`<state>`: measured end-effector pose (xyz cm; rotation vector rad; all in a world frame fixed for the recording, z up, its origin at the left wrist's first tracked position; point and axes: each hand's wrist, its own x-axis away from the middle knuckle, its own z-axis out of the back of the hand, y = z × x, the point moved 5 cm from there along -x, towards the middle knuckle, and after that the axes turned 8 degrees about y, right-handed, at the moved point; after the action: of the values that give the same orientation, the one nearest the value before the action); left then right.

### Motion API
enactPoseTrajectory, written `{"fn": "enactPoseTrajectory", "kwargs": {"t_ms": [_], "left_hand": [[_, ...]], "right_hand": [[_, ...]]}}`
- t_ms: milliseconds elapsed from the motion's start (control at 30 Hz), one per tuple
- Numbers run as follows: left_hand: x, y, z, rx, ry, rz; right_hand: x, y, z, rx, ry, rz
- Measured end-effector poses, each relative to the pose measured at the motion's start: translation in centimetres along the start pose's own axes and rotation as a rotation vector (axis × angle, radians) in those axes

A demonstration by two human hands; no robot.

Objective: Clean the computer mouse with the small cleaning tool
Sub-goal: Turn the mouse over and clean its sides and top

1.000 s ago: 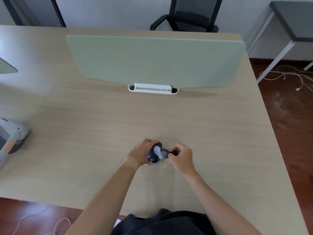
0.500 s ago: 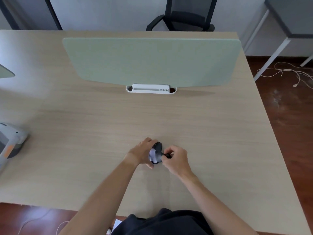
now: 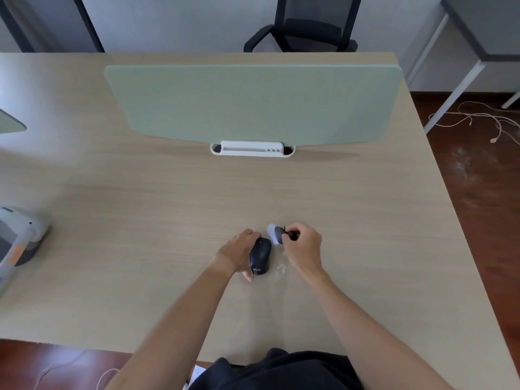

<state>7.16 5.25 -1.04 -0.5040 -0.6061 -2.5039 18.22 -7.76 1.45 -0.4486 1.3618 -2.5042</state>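
Note:
A black computer mouse [image 3: 260, 256] lies flat on the wooden desk [image 3: 140, 235], top side up, with white lettering at its near end. My left hand [image 3: 239, 253] rests against its left side with fingers wrapped around it. My right hand [image 3: 302, 249] is just right of the mouse and pinches a small cleaning tool [image 3: 277, 234] with a black handle and a pale grey head. The tool's head hovers beside the mouse's far right corner, apart from it.
A small clear wrapper [image 3: 280, 268] lies on the desk right of the mouse. A pale green divider panel [image 3: 253, 105] on a white base [image 3: 252, 149] stands behind. A grey device [image 3: 17, 240] sits at the left edge. An office chair [image 3: 304, 26] is beyond the desk.
The mouse was held tilted up between both hands with the tool against it; now it lies flat on the desk and my right hand has pulled the tool away to the right.

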Motion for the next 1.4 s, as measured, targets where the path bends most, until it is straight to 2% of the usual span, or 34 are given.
{"fn": "enactPoseTrajectory", "kwargs": {"t_ms": [67, 133, 333, 400, 500, 767, 867, 967, 1033, 1133, 1233, 1333, 1400], "left_hand": [[-0.1, 0.0, -0.1, 0.012, -0.002, 0.007], [-0.1, -0.2, -0.1, 0.037, -0.001, 0.021], [-0.1, -0.1, 0.0, 0.061, 0.011, 0.026], [-0.1, -0.1, 0.0, 0.069, 0.01, 0.028], [-0.1, -0.3, -0.1, 0.091, 0.006, 0.034], [0.2, -0.8, -0.3, 0.144, 0.025, 0.036], [0.6, -1.0, -0.3, 0.17, 0.026, 0.032], [0.8, -1.0, -0.2, 0.166, 0.034, 0.019], [0.9, -1.0, -0.2, 0.139, 0.043, 0.013], [0.8, -0.9, -0.3, 0.113, 0.045, 0.013], [0.8, -0.8, -0.2, 0.106, 0.052, 0.017], [0.8, -0.7, -0.2, 0.1, 0.048, 0.027], [0.8, -0.7, -0.1, 0.091, 0.058, 0.017]], "right_hand": [[-0.3, -0.1, -0.4, 0.025, -0.055, 0.054], [-0.2, 0.1, -1.3, 0.098, -0.178, 0.117], [0.0, 0.0, -0.8, 0.222, -0.349, 0.126], [-0.3, -1.0, -0.3, 0.19, -0.332, 0.133], [-0.4, -1.4, -0.2, 0.152, -0.216, 0.158], [1.9, -0.1, -0.8, 0.195, -0.347, 0.086], [2.3, -1.3, -1.5, 0.134, -0.339, 0.074], [3.0, -1.6, -2.9, 0.071, -0.414, 0.005], [3.0, -1.3, -3.2, 0.037, -0.388, -0.04], [2.4, -0.2, -1.9, -0.038, -0.242, -0.157], [0.9, 1.3, 0.0, 0.036, -0.104, -0.102], [0.4, 1.4, 1.0, 0.01, -0.051, -0.131], [0.8, 0.6, 0.6, -0.049, -0.086, -0.179]]}}
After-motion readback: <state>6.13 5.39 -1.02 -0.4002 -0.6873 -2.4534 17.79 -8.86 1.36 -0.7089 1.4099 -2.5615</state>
